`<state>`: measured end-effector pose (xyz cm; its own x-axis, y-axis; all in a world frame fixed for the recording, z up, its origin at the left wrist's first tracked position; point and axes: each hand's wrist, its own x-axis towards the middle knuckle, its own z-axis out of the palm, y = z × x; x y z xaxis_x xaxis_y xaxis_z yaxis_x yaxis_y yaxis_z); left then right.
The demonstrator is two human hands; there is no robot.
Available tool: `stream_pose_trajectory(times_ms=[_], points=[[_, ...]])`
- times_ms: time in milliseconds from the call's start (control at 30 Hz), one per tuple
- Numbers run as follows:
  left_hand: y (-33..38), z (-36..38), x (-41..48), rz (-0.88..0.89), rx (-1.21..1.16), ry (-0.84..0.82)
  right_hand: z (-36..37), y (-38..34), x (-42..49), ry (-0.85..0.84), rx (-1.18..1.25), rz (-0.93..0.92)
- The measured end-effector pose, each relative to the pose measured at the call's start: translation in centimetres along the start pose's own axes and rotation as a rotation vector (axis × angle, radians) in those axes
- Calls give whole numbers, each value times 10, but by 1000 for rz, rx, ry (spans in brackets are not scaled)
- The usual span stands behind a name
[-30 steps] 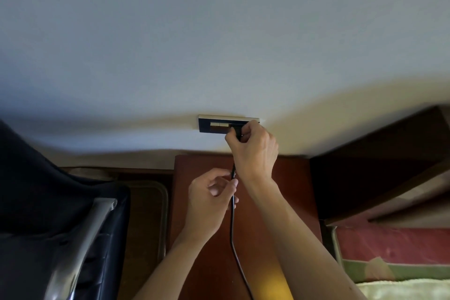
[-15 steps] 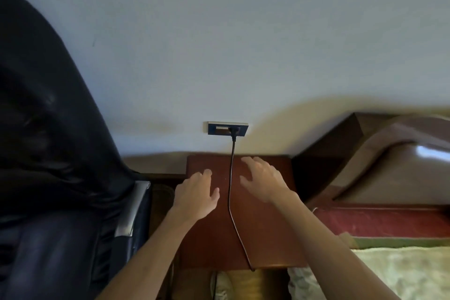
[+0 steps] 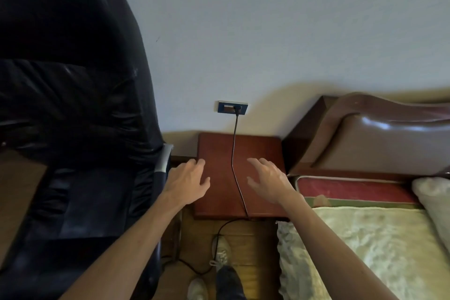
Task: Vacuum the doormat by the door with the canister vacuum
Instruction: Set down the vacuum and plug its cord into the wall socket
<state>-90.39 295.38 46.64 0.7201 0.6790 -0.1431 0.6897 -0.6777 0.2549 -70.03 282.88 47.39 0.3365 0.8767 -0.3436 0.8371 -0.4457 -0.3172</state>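
Both hands have come off the plug and drawn back from the wall since a second ago, when the right one was at the socket and the left pinched the cable below it. The left hand (image 3: 188,181) now sits over the nightstand (image 3: 216,202) at its 9 o'clock edge, fingers loosely spread and slightly bent, holding nothing. The right hand (image 3: 269,181) is toward the 3 o'clock edge, fingers fanned apart with the thumb pointing in at the cable, also holding nothing. Whether either palm touches the wood or hovers just above it cannot be told.

Between the two hands runs the black power cord (image 3: 233,151). Its plug (image 3: 237,107) is seated in the right half of the blue wall outlet (image 3: 225,107), at 12 o'clock from the nightstand. From there the cord drops down the wall, crosses the red-brown top, goes over the 6 o'clock edge and curls onto the wooden floor (image 3: 255,238) beside a pale shoe (image 3: 220,249).

At 9 o'clock a black leather chair (image 3: 73,129) fills the left side, its silver armrest just beside the left wrist. At 3 o'clock stands a brown padded headboard (image 3: 377,134), and at 4 o'clock a bed (image 3: 365,238) with a pale patterned cover and a pillow (image 3: 435,200) at the far right
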Motion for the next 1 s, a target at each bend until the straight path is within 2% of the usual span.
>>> stream_pose_trajectory(times_ms=[433,767,1000], points=[[-3,-45,-146,-133,21,60,-15,-37,-120,71,-79,-141],[21,-64,-198,-265,59,151,-31,-30,-146,68,-126,-296],[39,-67,-233,-435,69,206,-41,-35,-152,52,-113,-465]])
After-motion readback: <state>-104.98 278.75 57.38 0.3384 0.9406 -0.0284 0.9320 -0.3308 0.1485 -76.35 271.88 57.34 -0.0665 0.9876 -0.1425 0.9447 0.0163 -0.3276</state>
